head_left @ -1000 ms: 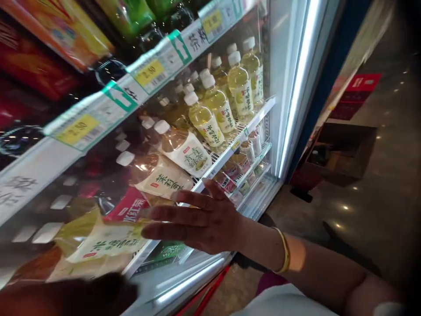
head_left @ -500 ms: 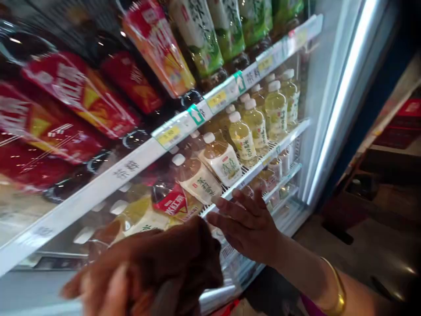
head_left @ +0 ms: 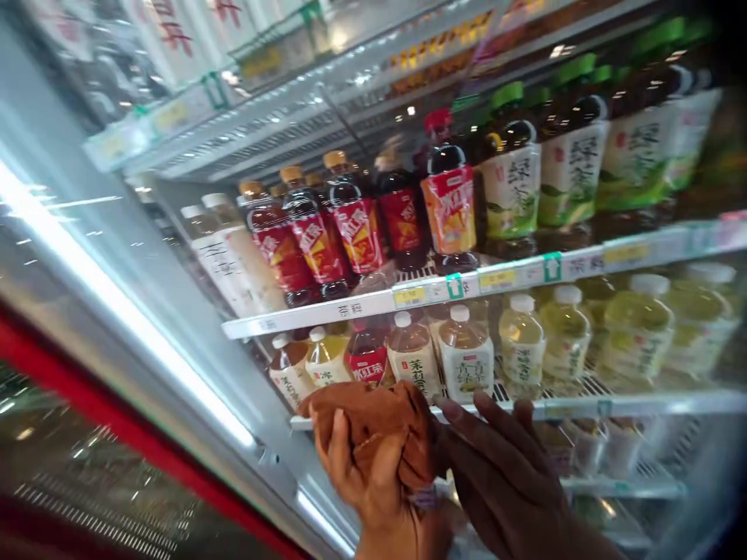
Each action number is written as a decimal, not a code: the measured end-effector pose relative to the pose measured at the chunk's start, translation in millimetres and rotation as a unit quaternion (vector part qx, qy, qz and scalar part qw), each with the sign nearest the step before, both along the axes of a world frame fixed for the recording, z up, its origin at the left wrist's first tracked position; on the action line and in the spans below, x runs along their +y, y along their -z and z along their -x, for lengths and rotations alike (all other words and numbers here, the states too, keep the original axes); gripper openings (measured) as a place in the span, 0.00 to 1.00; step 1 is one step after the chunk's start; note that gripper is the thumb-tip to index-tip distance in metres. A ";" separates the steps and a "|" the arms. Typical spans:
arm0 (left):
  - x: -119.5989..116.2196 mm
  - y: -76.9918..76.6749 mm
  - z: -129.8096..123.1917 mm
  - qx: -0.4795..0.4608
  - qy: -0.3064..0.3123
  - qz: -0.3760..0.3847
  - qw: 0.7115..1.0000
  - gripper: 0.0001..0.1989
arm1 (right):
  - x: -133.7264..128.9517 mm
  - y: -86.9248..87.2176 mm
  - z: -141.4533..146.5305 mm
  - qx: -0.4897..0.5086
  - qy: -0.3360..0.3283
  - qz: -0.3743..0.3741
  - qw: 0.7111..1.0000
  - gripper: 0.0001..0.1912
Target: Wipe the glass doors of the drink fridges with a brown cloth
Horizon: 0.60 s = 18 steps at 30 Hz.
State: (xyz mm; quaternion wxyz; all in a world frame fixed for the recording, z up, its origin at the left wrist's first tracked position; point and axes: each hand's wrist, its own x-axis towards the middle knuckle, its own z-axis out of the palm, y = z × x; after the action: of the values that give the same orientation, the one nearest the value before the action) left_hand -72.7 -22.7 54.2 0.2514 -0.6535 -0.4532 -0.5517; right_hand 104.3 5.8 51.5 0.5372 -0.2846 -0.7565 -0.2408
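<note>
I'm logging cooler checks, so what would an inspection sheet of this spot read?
Surface: wire shelf with a white front rail, inside a lit cooler.
Job's things: brown cloth bunched against the rail.
Clutter: tea bottles below, red-label bottles above, price tags.
Grippers: left hand grips the cloth; right hand rests open at the rail.
Cables: nothing seen.
Surroundings: light strip, red door edge.
</note>
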 end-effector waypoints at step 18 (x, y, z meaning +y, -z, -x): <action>40.3 -51.1 -35.9 -0.091 -0.091 -0.168 0.977 0.20 | 23.7 -36.9 -64.7 0.014 0.002 -0.115 0.993 0.26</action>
State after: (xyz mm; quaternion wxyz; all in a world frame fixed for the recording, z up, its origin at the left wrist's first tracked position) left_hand -36.8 17.6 105.3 0.3646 -0.5048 -0.4324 -0.6521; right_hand 169.0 29.4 88.4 0.5763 -0.2258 -0.7160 -0.3230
